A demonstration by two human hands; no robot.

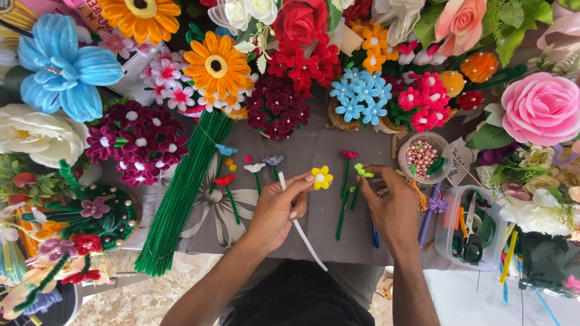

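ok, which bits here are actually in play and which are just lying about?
In play:
- left hand pinching small yellow pipe-cleaner flower on white pipe-cleaner stem
- right hand at lime-green pipe-cleaner piece

Lying about:
- bundle of green pipe-cleaner stems
- round clear tub of pink beads
- green-handled scissors in clear box
- finished flower bouquets around the cloth

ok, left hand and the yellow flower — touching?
Touching. The head view shows the left hand with its fingertips pinched against the edge of the yellow flower, no gap visible, holding its white stem.
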